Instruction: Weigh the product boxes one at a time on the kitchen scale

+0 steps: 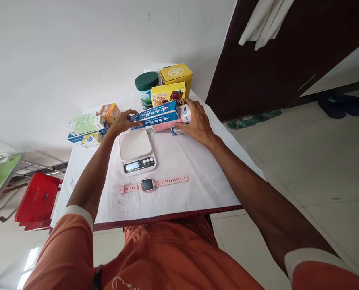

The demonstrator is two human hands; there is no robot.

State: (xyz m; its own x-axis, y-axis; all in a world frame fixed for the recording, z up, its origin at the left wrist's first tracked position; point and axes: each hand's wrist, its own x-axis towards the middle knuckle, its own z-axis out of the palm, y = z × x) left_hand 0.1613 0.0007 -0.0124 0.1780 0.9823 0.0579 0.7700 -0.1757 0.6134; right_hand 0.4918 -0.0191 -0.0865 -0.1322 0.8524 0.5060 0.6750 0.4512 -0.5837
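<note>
Two blue toothpaste boxes (158, 115) lie one against the other behind the scale, above a pink-and-white box (164, 127). My left hand (125, 123) grips the left end of the blue boxes between thumb and fingers. At the right end, my right hand (199, 123) curls around a white box (185, 113) that sits against the toothpaste boxes; its thumb rests low, near a small blue-and-white box (177, 131). In front stands a white kitchen scale (135, 146) with a bare platform and a lit display. A pink-strapped smartwatch (147, 184) lies nearer the table's front edge.
Behind the boxes stand a green-lidded tub (146, 81) and yellow boxes (176, 74). On the left is a pile with a green box (84, 123), an orange box (109, 112) and a small yellow-white box (91, 139). A red stool (38, 197) is beside the table.
</note>
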